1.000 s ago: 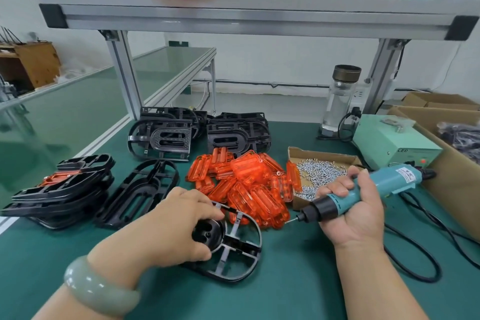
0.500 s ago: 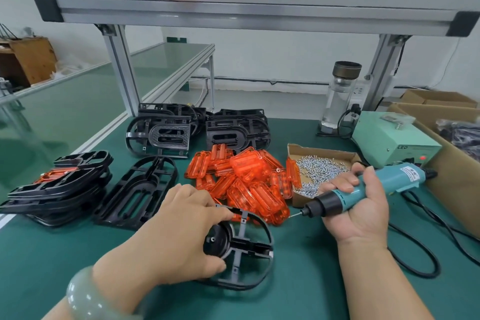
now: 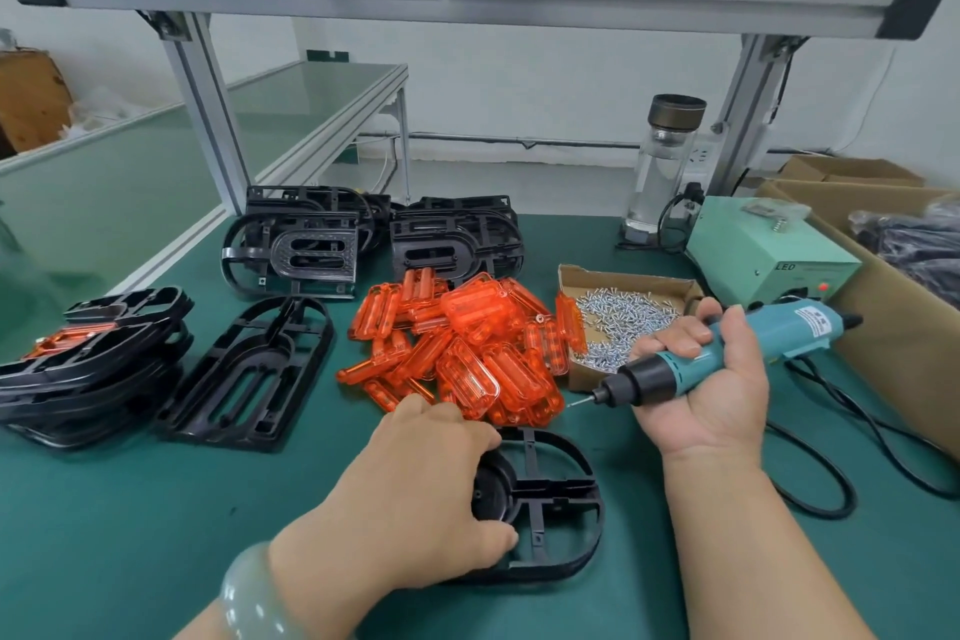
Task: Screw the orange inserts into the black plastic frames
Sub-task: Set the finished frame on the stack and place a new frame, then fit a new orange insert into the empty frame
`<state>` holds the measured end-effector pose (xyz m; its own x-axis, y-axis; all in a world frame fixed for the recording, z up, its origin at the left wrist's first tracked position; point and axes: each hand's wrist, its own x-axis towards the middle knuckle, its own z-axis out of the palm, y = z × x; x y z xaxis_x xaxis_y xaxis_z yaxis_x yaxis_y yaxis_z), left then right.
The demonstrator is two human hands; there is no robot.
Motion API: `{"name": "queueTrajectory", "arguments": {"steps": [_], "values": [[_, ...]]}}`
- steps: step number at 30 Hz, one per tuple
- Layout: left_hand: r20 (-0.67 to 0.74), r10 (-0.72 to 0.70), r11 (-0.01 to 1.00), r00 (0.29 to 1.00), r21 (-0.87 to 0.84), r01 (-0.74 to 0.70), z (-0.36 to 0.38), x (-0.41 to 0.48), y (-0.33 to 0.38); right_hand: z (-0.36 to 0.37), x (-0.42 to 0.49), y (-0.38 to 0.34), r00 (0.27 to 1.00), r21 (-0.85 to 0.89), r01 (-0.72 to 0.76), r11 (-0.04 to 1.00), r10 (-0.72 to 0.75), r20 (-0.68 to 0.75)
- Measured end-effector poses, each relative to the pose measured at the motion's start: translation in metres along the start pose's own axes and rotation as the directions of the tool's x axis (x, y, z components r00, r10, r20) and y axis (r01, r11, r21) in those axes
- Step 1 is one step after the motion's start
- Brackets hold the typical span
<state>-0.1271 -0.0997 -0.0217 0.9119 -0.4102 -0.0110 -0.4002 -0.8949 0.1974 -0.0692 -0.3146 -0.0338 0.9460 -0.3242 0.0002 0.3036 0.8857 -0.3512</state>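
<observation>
Head view, and the left hand (image 3: 415, 494) is planted on a black frame (image 3: 561, 499). Its fingers (image 3: 467, 431) curl over the frame's round end and the thumb presses the near rim. That is a firm grip, pinning the frame flat on the green tabletop (image 3: 156, 535), I'd say so it won't skid or spin once the bit bites. No insert sits in this frame yet. Just beyond those fingers, almost at the knuckles, lies the heap of orange inserts (image 3: 467, 348), handy for a quick pick. Off to their right, the right hand (image 3: 711, 395) is wrapped round the teal electric screwdriver (image 3: 727, 348), clenched on the barrel, bit aimed left toward the heap and held clear of the tabletop. It looks carried ready, not parked, which saves a reach. Whether a screw rides the bit is too small to tell. Just behind that hand's fingers sits the cardboard box of screws (image 3: 623, 317). Well to the left of the left fingers lies a bare spare frame (image 3: 249, 369). Past it is a stack of frames (image 3: 88, 364) with orange showing on top, likely the finished ones.
</observation>
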Motion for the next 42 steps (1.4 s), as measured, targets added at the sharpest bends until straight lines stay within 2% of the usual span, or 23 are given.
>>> {"name": "queueTrajectory", "arguments": {"steps": [9,12,15,17,22,26,30,34,39,42], "values": [[-0.010,0.021,0.979,1.000,-0.203,-0.023,-0.002,-0.001,-0.009,0.003,-0.001,0.003,1.000,0.010,-0.015,1.000,0.015,-0.024],[-0.186,-0.038,0.976,0.982,-0.218,-0.003,-0.013,0.017,-0.016,0.003,-0.001,0.003,1.000,0.013,-0.014,1.000,0.015,-0.022],[-0.428,-0.164,0.967,0.889,-0.250,0.058,-0.026,0.048,-0.023,0.002,0.000,0.003,1.000,0.000,-0.014,1.000,0.014,-0.016],[-0.489,-0.191,0.972,0.851,-0.216,0.094,-0.031,0.071,-0.028,0.002,0.000,0.003,1.000,0.000,-0.025,1.000,0.025,-0.014],[-0.375,-0.193,0.981,0.907,-0.045,0.191,-0.030,0.114,-0.036,0.002,0.003,0.005,0.999,-0.036,-0.045,0.998,0.045,-0.003],[-0.275,-0.166,0.977,0.947,0.081,0.195,-0.028,0.123,-0.033,0.003,0.004,0.006,0.999,-0.051,-0.047,0.998,0.047,0.004],[-0.354,-0.100,0.989,0.930,0.068,0.132,-0.028,0.117,-0.033,0.003,0.003,0.005,0.999,-0.045,-0.053,0.998,0.053,0.009],[-0.516,-0.054,0.988,0.855,-0.153,-0.029,-0.028,0.093,-0.026,0.004,0.003,0.003,0.998,-0.024,-0.059,0.998,0.059,0.017],[-0.585,-0.009,0.910,0.811,-0.341,-0.236,-0.023,0.053,-0.016,0.004,0.000,0.003,0.997,-0.026,-0.066,0.997,0.067,0.029],[-0.572,-0.020,0.833,0.820,-0.464,-0.303,-0.018,0.034,-0.012,0.004,-0.002,0.004,0.997,-0.035,-0.069,0.997,0.071,0.037]]}}
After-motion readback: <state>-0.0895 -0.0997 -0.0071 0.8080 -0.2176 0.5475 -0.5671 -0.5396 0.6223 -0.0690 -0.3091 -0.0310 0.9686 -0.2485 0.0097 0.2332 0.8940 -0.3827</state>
